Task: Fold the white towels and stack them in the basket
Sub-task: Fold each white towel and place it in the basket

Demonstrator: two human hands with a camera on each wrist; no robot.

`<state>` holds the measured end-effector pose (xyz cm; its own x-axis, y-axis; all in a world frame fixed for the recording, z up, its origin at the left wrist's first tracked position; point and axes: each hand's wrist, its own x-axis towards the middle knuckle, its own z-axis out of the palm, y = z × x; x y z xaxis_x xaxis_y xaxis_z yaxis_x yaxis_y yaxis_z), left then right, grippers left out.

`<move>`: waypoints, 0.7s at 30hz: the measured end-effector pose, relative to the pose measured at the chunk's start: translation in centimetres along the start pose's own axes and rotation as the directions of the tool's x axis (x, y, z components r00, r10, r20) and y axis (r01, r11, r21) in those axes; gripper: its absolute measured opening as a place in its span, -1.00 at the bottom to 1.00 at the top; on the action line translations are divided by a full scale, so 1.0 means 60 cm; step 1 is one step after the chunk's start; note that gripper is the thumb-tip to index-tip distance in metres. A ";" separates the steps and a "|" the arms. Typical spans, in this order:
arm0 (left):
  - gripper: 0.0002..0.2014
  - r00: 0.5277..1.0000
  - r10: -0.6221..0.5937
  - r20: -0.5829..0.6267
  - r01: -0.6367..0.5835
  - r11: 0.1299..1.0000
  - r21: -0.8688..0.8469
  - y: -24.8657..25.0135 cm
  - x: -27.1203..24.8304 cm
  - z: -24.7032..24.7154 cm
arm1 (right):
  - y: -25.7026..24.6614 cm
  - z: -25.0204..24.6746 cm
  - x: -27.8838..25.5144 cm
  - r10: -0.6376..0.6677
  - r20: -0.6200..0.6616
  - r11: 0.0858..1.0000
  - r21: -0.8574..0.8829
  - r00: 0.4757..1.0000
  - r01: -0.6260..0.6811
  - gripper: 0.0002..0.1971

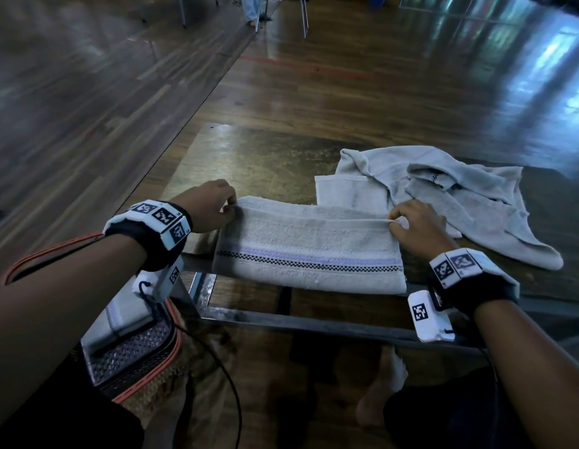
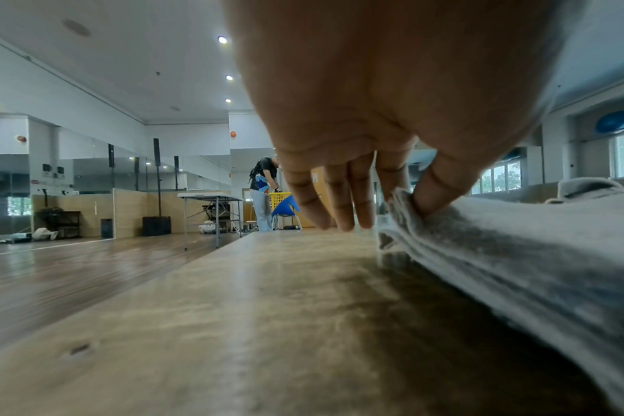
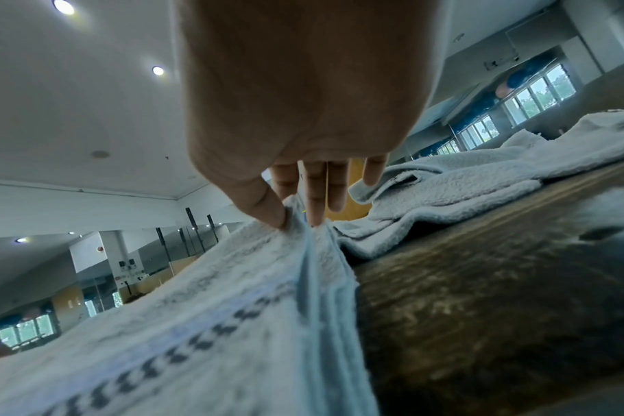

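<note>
Head view: the half-folded towel [image 1: 309, 251] is pinched at both far corners, left hand [image 1: 207, 205] and right hand [image 1: 418, 225] clamped on its edge so layers are kept aligned; beside it, unfolded towels [image 1: 460, 202] wait on the surface [image 1: 249, 157].

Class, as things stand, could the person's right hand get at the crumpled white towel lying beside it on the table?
Probably yes: the crumpled white towel lies uncovered just beyond the right hand, though that hand now pinches the striped folded towel.
</note>
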<state>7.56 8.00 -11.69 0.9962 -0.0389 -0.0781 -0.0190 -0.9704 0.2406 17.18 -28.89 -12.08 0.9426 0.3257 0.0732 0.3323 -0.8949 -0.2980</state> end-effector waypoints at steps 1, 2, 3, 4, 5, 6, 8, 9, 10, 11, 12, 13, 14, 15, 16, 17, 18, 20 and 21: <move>-0.83 1.000 0.007 -0.005 -0.007 1.000 0.002 0.000 0.005 0.001 | 0.002 0.004 0.005 0.000 0.014 1.000 -0.025 1.000 0.000 -0.88; -0.83 1.000 0.010 -0.007 -0.010 1.000 0.004 0.000 0.010 0.001 | 0.004 0.008 0.010 -0.002 0.024 0.999 -0.052 1.000 0.003 -0.88; -0.83 1.000 0.008 -0.006 -0.008 1.000 0.006 0.001 0.016 0.002 | 0.007 0.011 0.015 -0.005 0.032 0.997 -0.079 0.999 0.008 -0.88; -0.83 1.000 0.004 -0.003 -0.004 1.000 0.006 0.002 0.022 0.002 | 0.010 0.015 0.020 -0.008 0.038 0.994 -0.104 0.999 0.011 -0.88; -0.82 1.000 -0.003 0.001 0.003 1.000 0.004 0.003 0.027 0.002 | 0.011 0.018 0.024 -0.006 0.043 0.992 -0.122 0.999 0.011 -0.88; -0.82 1.000 -0.014 0.004 0.014 1.000 0.003 0.004 0.032 0.002 | 0.013 0.020 0.028 -0.002 0.047 0.991 -0.134 0.999 0.009 -0.88; -0.81 0.999 -0.045 0.019 0.045 0.999 -0.008 0.006 0.041 0.004 | 0.016 0.024 0.035 0.002 0.055 0.991 -0.135 0.998 0.005 -0.88; -0.82 0.998 -0.059 0.025 0.060 0.998 -0.020 0.007 0.046 0.005 | 0.017 0.024 0.038 -0.004 0.051 0.992 -0.129 0.999 0.010 -0.88; -0.84 0.997 -0.071 0.031 0.072 0.997 -0.035 0.008 0.050 0.007 | 0.018 0.025 0.042 -0.013 0.040 0.992 -0.126 0.999 0.018 -0.87; -0.86 0.996 -0.079 0.041 0.080 0.996 -0.046 0.009 0.054 0.008 | 0.019 0.024 0.044 -0.021 0.027 0.991 -0.129 0.999 0.024 -0.86; -0.88 0.996 -0.077 0.046 0.079 0.996 -0.050 0.010 0.057 0.011 | 0.019 0.024 0.046 -0.026 0.018 0.990 -0.135 0.999 0.028 -0.85; -0.88 0.996 -0.070 0.046 0.072 0.996 -0.046 0.011 0.060 0.012 | 0.019 0.024 0.047 -0.034 0.012 0.989 -0.141 0.999 0.036 -0.85; -0.88 0.997 -0.063 0.041 0.065 0.997 -0.041 0.012 0.061 0.013 | 0.019 0.023 0.047 -0.046 0.011 0.988 -0.145 0.999 0.047 -0.85; -0.88 0.998 -0.059 0.035 0.060 0.997 -0.039 0.012 0.062 0.014 | 0.020 0.021 0.047 -0.057 0.013 0.987 -0.147 0.998 0.058 -0.85; -0.88 0.998 -0.058 0.030 0.059 0.997 -0.045 0.012 0.061 0.015 | 0.019 0.018 0.045 -0.067 0.014 0.987 -0.145 0.998 0.068 -0.84; -0.88 0.998 -0.060 0.027 0.062 0.997 -0.056 0.012 0.060 0.013 | 0.019 0.013 0.043 -0.079 0.007 0.987 -0.139 0.997 0.079 -0.84; -0.88 0.998 -0.064 0.016 0.065 0.995 -0.070 0.012 0.058 0.008 | 0.017 0.006 0.040 -0.093 -0.018 0.988 -0.128 0.995 0.090 -0.84; -0.88 0.996 -0.057 -0.063 0.050 0.994 -0.101 0.012 0.053 -0.013 | 0.010 -0.016 0.032 -0.129 -0.159 0.990 -0.072 0.979 0.118 -0.84; -0.89 0.988 -0.036 -0.153 0.018 0.993 -0.119 0.013 0.048 -0.030 | 0.005 -0.030 0.028 -0.147 -0.283 0.989 -0.031 0.948 0.144 -0.83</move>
<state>10.58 7.58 -9.98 0.9975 0.0334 0.0620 0.0094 -0.9356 0.3530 18.92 -29.18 -10.32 0.8537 0.3534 0.3826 0.4652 -0.8477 -0.2550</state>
